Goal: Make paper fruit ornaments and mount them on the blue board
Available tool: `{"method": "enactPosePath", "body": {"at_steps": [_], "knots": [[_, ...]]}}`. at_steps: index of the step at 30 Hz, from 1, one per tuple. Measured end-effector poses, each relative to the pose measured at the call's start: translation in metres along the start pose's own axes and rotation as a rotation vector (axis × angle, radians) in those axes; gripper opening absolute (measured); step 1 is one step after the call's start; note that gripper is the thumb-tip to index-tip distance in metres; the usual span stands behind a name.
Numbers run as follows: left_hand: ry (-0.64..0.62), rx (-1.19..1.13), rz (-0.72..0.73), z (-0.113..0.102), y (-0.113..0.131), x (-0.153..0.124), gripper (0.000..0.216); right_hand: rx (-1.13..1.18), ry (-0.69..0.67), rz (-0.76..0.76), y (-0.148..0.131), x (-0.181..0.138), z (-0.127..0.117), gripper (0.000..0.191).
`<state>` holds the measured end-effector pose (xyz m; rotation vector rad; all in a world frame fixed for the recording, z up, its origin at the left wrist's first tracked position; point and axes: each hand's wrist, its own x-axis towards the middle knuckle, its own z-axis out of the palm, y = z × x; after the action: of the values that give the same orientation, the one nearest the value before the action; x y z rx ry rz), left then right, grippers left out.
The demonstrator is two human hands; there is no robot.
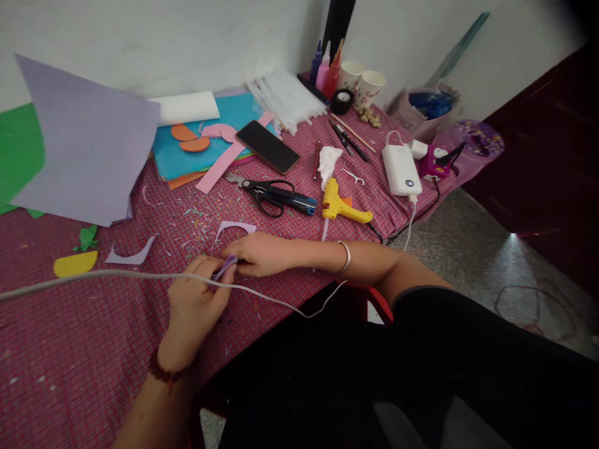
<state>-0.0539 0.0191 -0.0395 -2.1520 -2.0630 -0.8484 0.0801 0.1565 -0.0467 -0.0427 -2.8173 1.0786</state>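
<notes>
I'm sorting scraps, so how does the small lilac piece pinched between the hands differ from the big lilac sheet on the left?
Size: the small lilac piece is a narrow sliver, the big lilac sheet a broad angular panel. Handling: the piece is pinched by the left hand and right hand; the sheet is untouched. Place: the piece sits close to the person, the sheet back by the wall. Both share the same lilac colour.

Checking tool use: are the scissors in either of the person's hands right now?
No, the scissors lie on the tablecloth beyond the left hand and right hand, which together pinch a small purple strip.
</notes>
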Motion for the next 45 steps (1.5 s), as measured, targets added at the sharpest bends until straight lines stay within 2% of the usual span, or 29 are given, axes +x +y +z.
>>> {"method": "enactPosePath", "body": {"at_steps": [24,30,45], "knots": [[-0.048,0.033,0.060,0.0006,0.0018,0.0015,0.014,-0.043,-0.051,0.017,-0.0034,-0.0014,-0.0028,0.005],[-0.068,0.037,0.075,0.0024,-0.0004,-0.0002,0.013,-0.081,-0.094,0.053,-0.0061,-0.0019,-0.0050,0.009],[-0.079,0.024,0.111,0.0035,-0.0022,-0.0001,0.013,-0.105,-0.098,0.042,-0.0041,-0.0018,-0.0017,0.010]]}}
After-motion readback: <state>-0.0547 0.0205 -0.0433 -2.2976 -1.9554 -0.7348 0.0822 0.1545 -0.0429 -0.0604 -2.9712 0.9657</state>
